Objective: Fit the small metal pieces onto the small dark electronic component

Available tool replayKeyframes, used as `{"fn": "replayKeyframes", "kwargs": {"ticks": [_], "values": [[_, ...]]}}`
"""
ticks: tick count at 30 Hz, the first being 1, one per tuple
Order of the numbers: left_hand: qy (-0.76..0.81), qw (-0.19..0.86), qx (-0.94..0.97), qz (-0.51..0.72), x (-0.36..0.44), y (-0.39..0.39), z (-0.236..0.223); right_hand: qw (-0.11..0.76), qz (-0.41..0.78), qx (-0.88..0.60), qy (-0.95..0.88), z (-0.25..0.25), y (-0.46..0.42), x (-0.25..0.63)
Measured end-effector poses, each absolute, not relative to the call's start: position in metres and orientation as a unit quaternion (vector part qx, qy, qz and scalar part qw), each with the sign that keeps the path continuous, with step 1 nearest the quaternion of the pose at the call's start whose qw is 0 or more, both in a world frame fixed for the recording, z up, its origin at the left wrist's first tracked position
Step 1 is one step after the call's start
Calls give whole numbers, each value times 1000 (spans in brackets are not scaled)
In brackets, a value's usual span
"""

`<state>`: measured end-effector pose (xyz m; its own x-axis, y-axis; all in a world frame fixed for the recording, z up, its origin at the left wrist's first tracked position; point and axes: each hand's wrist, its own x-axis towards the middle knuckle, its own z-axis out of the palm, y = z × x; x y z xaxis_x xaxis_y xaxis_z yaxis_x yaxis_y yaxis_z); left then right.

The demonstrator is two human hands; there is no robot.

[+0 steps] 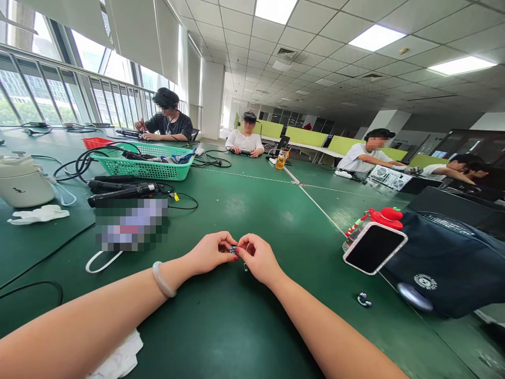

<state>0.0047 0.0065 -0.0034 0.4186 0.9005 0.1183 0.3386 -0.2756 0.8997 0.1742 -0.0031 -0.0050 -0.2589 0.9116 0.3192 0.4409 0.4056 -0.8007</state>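
Note:
My left hand (pixel 211 253) and my right hand (pixel 258 258) meet over the green table, fingertips pinched together. Between them is a small dark, shiny piece (pixel 233 250); the fingers cover much of it, and its kind is too small to make out. Just under my right fingers shows a small pale rectangular bit (pixel 245 267); whether it hangs from the hand or lies on the table, I cannot tell. A pale bangle (pixel 163 280) circles my left wrist. Right of my right forearm lies a small dark, shiny C-shaped piece (pixel 363 300).
A green basket (pixel 145 169) of cables and black cylindrical devices (pixel 124 193) lie left. Crumpled tissue (pixel 122 358) sits beneath my left forearm. To the right, a phone (pixel 374 248) leans by a dark bag (pixel 442 263) and silvery oval case (pixel 414 296). Several people work farther back.

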Motion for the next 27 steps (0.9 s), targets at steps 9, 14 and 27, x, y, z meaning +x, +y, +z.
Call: {"fn": "replayKeyframes", "kwargs": {"ticks": [9,14,27], "values": [[519,361,686,361,0,17,-12,314,143,-430,-834,-11,-7,174],[527,366,672,370,0,19,-13,219,74,-410,-882,-17,-11,164],[504,375,693,353,2,12,-8,385,246,-468,-757,-7,-2,180]]}}
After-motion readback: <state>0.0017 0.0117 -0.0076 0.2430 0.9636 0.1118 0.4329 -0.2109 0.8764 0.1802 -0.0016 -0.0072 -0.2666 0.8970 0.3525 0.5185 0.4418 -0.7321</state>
